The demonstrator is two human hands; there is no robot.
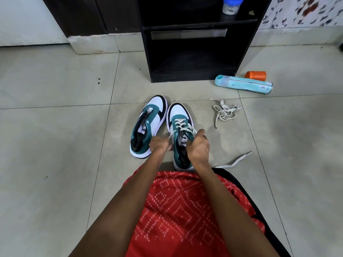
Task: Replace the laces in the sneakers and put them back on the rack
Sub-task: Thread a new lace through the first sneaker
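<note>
Head view: one sneaker is being laced on the floor, in front of the rack.

Left hand [159, 145] and right hand [198, 147] each pinch a strand of the cream lace [182, 125] with curled fingers, over the tongue of the laced sneaker [181, 114]. The lower eyelets are crossed. I judge that the next move is to pull both strands even and thread the top eyelets. Just left of the grip stands the bare sneaker [154, 112], without lace. Right of the grip and a little beyond, a loose lace [225, 112] lies in a heap. The tiled floor [55, 127] is pale. Beyond the grip stands the black rack [148, 62], with a teal can [243, 85] and an orange cap [255, 75] beside it.
</note>
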